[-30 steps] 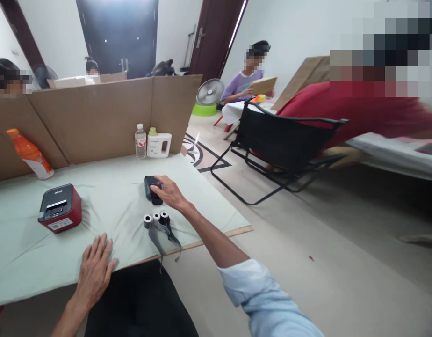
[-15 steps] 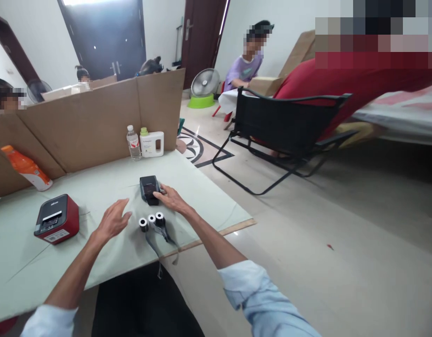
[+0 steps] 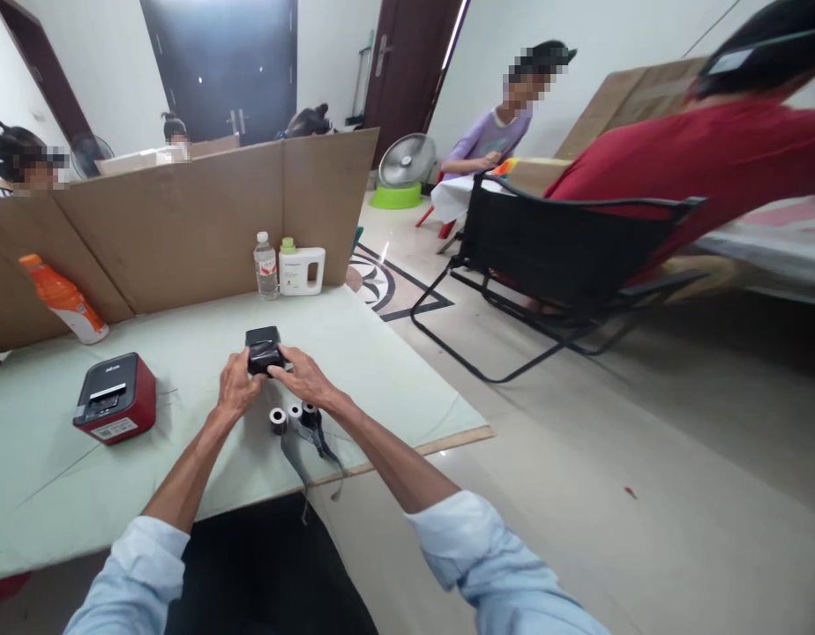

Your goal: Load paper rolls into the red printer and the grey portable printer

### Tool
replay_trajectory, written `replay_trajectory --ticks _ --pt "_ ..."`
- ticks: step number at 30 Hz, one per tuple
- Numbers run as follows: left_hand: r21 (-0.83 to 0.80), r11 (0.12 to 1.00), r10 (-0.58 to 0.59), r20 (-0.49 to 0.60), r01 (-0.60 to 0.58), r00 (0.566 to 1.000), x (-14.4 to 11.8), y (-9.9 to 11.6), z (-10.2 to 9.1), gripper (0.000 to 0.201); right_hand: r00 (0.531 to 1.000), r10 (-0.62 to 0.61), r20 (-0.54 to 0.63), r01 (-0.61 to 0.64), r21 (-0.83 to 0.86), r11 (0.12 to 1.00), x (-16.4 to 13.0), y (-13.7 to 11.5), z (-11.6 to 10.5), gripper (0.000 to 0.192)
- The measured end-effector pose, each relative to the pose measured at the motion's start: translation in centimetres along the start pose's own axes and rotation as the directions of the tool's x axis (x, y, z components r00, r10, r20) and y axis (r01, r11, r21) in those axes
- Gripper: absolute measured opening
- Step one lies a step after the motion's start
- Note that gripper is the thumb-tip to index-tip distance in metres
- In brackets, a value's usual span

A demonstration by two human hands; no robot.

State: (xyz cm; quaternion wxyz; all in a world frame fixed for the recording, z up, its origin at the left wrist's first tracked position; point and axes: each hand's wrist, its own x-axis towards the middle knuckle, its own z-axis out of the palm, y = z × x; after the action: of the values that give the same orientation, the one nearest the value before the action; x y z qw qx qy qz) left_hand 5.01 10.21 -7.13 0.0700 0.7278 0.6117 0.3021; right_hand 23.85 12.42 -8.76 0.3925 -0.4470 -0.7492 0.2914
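A small black box-shaped device point(image 3: 265, 351) is at the middle of the table, pinched between both hands. My left hand point(image 3: 236, 386) closes on its left side, fingers curled at the near corner. My right hand point(image 3: 305, 375) grips its right side, with the thumb along the near edge. Just in front of the hands lie three small rolls: a white roll with a dark core point(image 3: 278, 421), another white roll point(image 3: 295, 414) and a darker roll point(image 3: 310, 415). Dark strips point(image 3: 300, 459) trail from them over the table's near edge.
A red and black printer-like machine point(image 3: 116, 399) stands on the left of the table. Behind are an orange bottle point(image 3: 63, 300), a water bottle point(image 3: 265, 267), a white jug point(image 3: 302, 272) and a cardboard screen point(image 3: 175, 229). To the right stands a black folding chair point(image 3: 566, 238) with a person in red.
My left hand has come in from the left and closed on the black device. The device has shifted slightly left and turned, with my right hand still on it. The view has moved slightly.
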Motion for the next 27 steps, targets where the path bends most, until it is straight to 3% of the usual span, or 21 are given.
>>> replay_trajectory --ticks 5,10,14,21,27 --pt "0.017 1.0 -0.01 -0.063 0.011 0.998 -3.6 -3.8 -3.3 0.048 0.972 -0.109 0.206 0.064 0.216 0.974 0.4 -1.9 3.1 0.044" --pt "-0.05 0.997 -0.062 -0.043 0.06 0.997 -5.9 -6.2 -4.0 0.052 0.909 -0.128 0.397 0.023 0.26 0.965 0.2 -1.5 3.5 0.048" --pt "-0.187 0.98 -0.062 0.012 0.063 0.998 -6.0 -7.3 -4.6 0.048 0.903 -0.041 0.427 -0.051 0.202 0.978 0.4 -0.6 2.9 0.061" --pt "-0.296 0.955 0.02 0.087 0.006 0.996 -6.1 -7.8 -5.6 0.037 0.898 -0.066 0.435 -0.008 0.165 0.986 0.7 -0.1 2.7 0.067" --pt "-0.313 0.948 -0.038 0.063 0.056 0.997 -6.2 -7.4 -5.4 0.06 0.894 -0.074 0.442 0.073 0.02 0.997 0.9 -1.7 2.6 0.07"
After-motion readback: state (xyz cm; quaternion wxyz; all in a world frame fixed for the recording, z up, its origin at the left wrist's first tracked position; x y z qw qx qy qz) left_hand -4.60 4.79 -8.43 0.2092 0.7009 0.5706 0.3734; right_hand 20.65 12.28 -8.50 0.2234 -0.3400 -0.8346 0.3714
